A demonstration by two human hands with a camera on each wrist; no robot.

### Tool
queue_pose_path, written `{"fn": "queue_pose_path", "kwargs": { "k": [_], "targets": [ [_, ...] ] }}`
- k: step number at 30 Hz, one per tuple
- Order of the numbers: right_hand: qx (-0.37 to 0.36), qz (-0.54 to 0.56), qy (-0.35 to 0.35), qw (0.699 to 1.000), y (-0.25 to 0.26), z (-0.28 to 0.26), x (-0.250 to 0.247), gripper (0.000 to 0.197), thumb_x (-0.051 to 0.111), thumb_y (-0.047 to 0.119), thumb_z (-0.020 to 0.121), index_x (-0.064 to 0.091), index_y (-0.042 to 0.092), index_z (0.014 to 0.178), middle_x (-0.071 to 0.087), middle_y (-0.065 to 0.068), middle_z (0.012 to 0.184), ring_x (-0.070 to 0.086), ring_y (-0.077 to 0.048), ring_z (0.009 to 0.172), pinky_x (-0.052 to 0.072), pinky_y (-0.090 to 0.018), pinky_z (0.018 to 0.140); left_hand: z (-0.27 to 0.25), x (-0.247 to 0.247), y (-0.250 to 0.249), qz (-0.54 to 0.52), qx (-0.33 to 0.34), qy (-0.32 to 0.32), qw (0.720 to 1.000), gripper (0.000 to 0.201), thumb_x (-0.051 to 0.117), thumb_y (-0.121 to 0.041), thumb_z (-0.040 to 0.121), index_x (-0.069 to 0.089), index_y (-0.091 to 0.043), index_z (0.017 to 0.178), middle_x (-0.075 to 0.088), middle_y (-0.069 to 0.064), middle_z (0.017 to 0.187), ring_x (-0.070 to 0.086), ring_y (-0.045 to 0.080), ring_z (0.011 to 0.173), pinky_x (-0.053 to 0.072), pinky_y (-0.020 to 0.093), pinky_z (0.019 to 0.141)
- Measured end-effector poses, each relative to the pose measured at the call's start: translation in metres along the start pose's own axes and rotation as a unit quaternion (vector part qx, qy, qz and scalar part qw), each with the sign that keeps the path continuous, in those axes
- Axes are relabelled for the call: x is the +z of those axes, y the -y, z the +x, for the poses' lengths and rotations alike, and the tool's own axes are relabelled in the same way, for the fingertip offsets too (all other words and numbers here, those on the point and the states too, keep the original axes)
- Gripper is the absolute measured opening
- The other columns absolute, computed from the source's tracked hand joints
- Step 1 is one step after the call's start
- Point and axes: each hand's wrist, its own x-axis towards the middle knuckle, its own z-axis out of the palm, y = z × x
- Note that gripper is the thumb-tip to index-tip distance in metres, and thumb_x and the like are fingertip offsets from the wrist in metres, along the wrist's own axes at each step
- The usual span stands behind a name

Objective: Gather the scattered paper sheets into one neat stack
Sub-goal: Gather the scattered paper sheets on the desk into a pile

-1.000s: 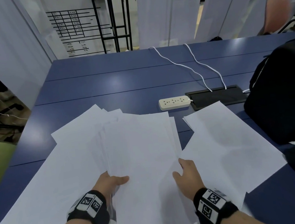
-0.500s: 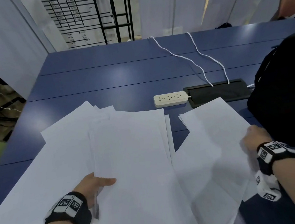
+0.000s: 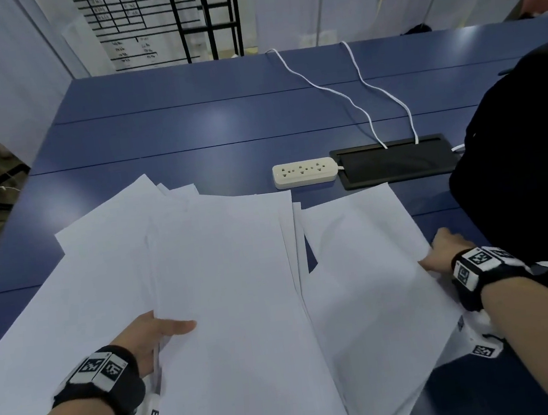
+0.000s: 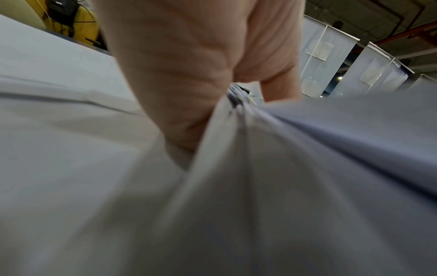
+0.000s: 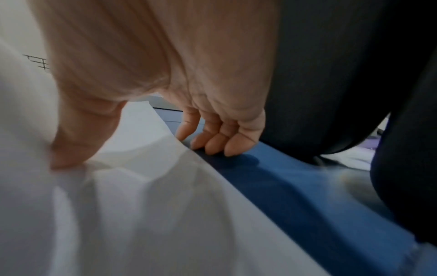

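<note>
Fingers of the left hand (image 3: 147, 336) pinch the near left edge of the centre sheaf (image 3: 226, 282), thumb on top and the remaining digits hidden beneath the paper, with loose sheets (image 3: 70, 301) fanned out to its left on the blue table (image 3: 207, 125). To the right, the right hand (image 3: 442, 252) sits at the outer edge of the right-hand sheets (image 3: 362, 265), thumb pressing the paper, curled fingertips (image 5: 212, 143) touching the table just beside that edge. All sheets are plain white, overlapping and askew; their near ends are cut off in the head view.
</note>
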Motion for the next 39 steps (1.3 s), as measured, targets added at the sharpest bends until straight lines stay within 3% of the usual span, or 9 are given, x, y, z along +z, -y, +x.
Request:
{"fn": "queue_pose_path", "kwargs": {
  "k": [6, 10, 13, 17, 20, 23, 29, 32, 39],
  "targets": [
    [-0.033, 0.111, -0.025, 0.993, 0.004, -0.023, 0.000, 0.058, 0.077, 0.026, 0.073, 0.041, 0.005, 0.113, 0.052, -0.013, 0.103, 0.052, -0.028, 0.088, 0.044, -0.035, 0.079, -0.002, -0.001, 0.001, 0.000, 0.001, -0.006, 1.000, 0.055, 0.073, 0.008, 0.069, 0.060, 0.004, 0.122, 0.067, 0.024, 0.116, 0.064, 0.041, 0.109, 0.044, 0.056, 0.102],
    [-0.062, 0.122, -0.175, 0.975, 0.003, -0.049, -0.025, 0.020, 0.070, 0.019, 0.074, 0.051, 0.014, 0.075, 0.062, -0.013, 0.088, 0.057, -0.030, 0.076, 0.047, -0.032, 0.070, -0.001, -0.002, 0.001, 0.003, 0.003, -0.017, 1.000, 0.061, 0.077, 0.006, 0.063, 0.060, 0.005, 0.122, 0.068, 0.024, 0.115, 0.064, 0.042, 0.108, 0.043, 0.057, 0.102],
    [-0.078, 0.147, -0.276, 0.947, 0.005, -0.070, -0.056, 0.022, 0.072, 0.020, 0.078, 0.053, 0.011, 0.071, 0.063, -0.014, 0.079, 0.057, -0.033, 0.074, 0.043, -0.032, 0.069, -0.001, -0.003, 0.001, 0.003, 0.008, -0.012, 1.000, 0.065, 0.080, 0.004, 0.060, 0.060, 0.004, 0.122, 0.068, 0.024, 0.115, 0.064, 0.042, 0.109, 0.042, 0.057, 0.104],
    [-0.120, 0.202, -0.395, 0.888, 0.008, -0.095, -0.107, 0.014, 0.072, 0.027, 0.081, 0.066, 0.015, 0.084, 0.069, -0.019, 0.094, 0.061, -0.042, 0.092, 0.048, -0.043, 0.082, -0.005, 0.000, 0.000, 0.013, 0.008, -0.011, 1.000, 0.053, 0.074, 0.008, 0.069, 0.061, 0.004, 0.120, 0.068, 0.024, 0.113, 0.065, 0.042, 0.106, 0.044, 0.056, 0.101],
    [-0.147, 0.314, -0.444, 0.826, 0.005, -0.108, -0.141, 0.016, 0.072, 0.034, 0.077, 0.066, 0.019, 0.079, 0.070, -0.013, 0.086, 0.064, -0.033, 0.082, 0.052, -0.041, 0.082, -0.004, 0.000, 0.000, 0.022, 0.010, -0.007, 1.000, 0.052, 0.073, 0.008, 0.071, 0.061, 0.004, 0.121, 0.068, 0.024, 0.113, 0.065, 0.043, 0.105, 0.045, 0.058, 0.100],
    [-0.150, 0.458, -0.430, 0.763, 0.000, -0.122, -0.158, 0.025, 0.069, 0.044, 0.070, 0.058, 0.023, 0.065, 0.067, -0.006, 0.076, 0.062, -0.021, 0.065, 0.057, -0.036, 0.068, -0.003, -0.001, 0.001, 0.030, 0.009, -0.005, 0.999, 0.047, 0.072, 0.008, 0.073, 0.061, 0.004, 0.119, 0.069, 0.024, 0.111, 0.066, 0.043, 0.104, 0.045, 0.057, 0.099],
    [-0.178, 0.633, -0.322, 0.682, 0.014, -0.159, -0.112, 0.020, 0.066, 0.012, 0.085, 0.058, 0.014, 0.066, 0.066, 0.013, 0.061, 0.060, -0.002, 0.057, 0.050, -0.022, 0.059, -0.006, 0.000, 0.002, 0.025, 0.014, 0.014, 1.000, 0.040, 0.068, 0.009, 0.078, 0.061, 0.007, 0.117, 0.069, 0.026, 0.111, 0.066, 0.043, 0.104, 0.046, 0.056, 0.098],
    [-0.129, 0.644, -0.254, 0.710, 0.021, -0.157, -0.067, 0.028, 0.064, 0.010, 0.089, 0.052, 0.016, 0.064, 0.059, 0.018, 0.047, 0.053, 0.003, 0.044, 0.046, -0.021, 0.053, -0.009, -0.001, 0.002, 0.023, 0.019, 0.030, 0.999, 0.043, 0.068, 0.008, 0.077, 0.061, 0.006, 0.119, 0.069, 0.025, 0.112, 0.065, 0.042, 0.105, 0.047, 0.055, 0.097],
    [-0.094, 0.598, -0.036, 0.795, 0.052, -0.161, 0.062, 0.013, 0.058, 0.003, 0.090, 0.068, 0.008, 0.098, 0.072, -0.012, 0.097, 0.068, -0.031, 0.087, 0.053, -0.047, 0.086, -0.011, -0.004, 0.001, 0.027, 0.018, 0.035, 0.999, 0.044, 0.071, 0.001, 0.079, 0.061, 0.005, 0.121, 0.069, 0.024, 0.111, 0.067, 0.040, 0.102, 0.050, 0.051, 0.094]
  ]
}}
